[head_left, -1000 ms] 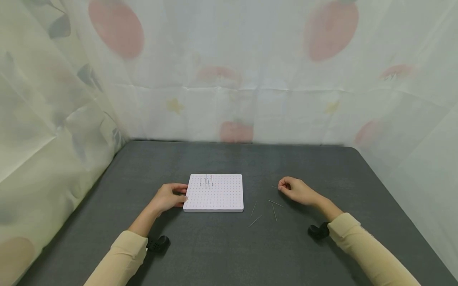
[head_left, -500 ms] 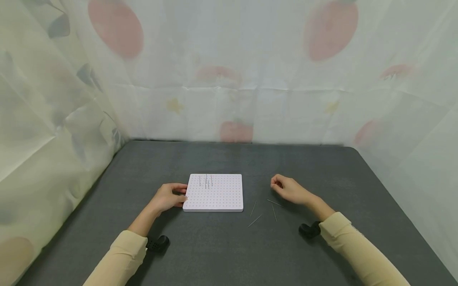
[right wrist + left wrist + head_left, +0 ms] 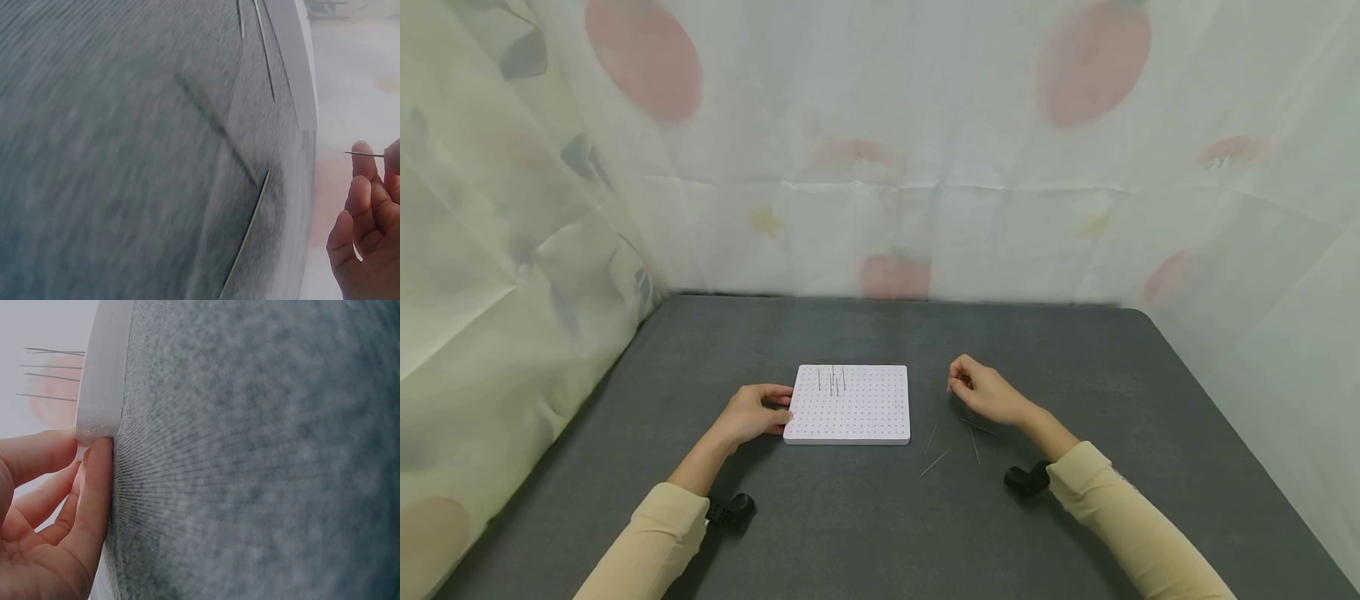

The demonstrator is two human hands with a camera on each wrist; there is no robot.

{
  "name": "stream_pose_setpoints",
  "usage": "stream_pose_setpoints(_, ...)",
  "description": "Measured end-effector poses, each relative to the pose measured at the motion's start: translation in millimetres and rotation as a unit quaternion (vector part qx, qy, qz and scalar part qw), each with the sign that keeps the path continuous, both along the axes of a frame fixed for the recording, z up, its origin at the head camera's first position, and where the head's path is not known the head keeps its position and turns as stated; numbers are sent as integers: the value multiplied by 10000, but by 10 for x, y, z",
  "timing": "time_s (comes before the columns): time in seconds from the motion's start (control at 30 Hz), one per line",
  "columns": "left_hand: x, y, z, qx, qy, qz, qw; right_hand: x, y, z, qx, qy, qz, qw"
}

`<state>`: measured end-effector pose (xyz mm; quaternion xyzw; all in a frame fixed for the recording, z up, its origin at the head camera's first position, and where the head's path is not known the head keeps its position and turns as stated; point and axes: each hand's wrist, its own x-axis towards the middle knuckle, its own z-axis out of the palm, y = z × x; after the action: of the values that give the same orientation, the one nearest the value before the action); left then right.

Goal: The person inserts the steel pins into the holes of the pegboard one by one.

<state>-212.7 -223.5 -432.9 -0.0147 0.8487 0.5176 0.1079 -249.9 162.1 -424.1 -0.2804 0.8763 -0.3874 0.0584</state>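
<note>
A white pegboard (image 3: 853, 417) with rows of small holes lies on the dark table. Several thin metal needles (image 3: 831, 382) stand upright in its far left part; in the left wrist view these needles (image 3: 53, 366) stick out from its face. My left hand (image 3: 751, 414) holds the board's left edge, thumb on the rim. To the right of the board, above the table, is my right hand (image 3: 992, 395). It pinches one needle (image 3: 364, 154) between thumb and index finger, as the right wrist view shows, with the other fingers loosely bent.
Loose needles lie on the table (image 3: 850, 525) between the board and my right hand, among them a slanted needle (image 3: 933, 464) and an upright-looking needle (image 3: 975, 447). A printed curtain (image 3: 1000, 233) hangs behind the table.
My right hand has moved left toward the board and slightly away from me, with the needle in its pinch. The left hand and the board stay in place.
</note>
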Motion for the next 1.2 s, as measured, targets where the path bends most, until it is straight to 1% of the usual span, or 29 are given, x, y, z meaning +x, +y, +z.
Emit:
stream_pose_setpoints(0.3, 16, 9, 6, -26, 19, 32, 10000, -11, -178, 23, -220, 129, 66, 9997)
stream_pose_setpoints(0.63, 18, 7, 3, 15, 36, 45, 10000, 15, -381, 23, -443, 23, 49, 9990)
stream_pose_setpoints(1.07, 15, 3, -6, 41, 105, 18, 9999, 37, -621, 19, -538, 220, -1, 9983)
stream_pose_setpoints(1.2, 15, 4, 0, 39, 57, 36, 10000, 46, -704, 34, -555, 244, -39, 9982)
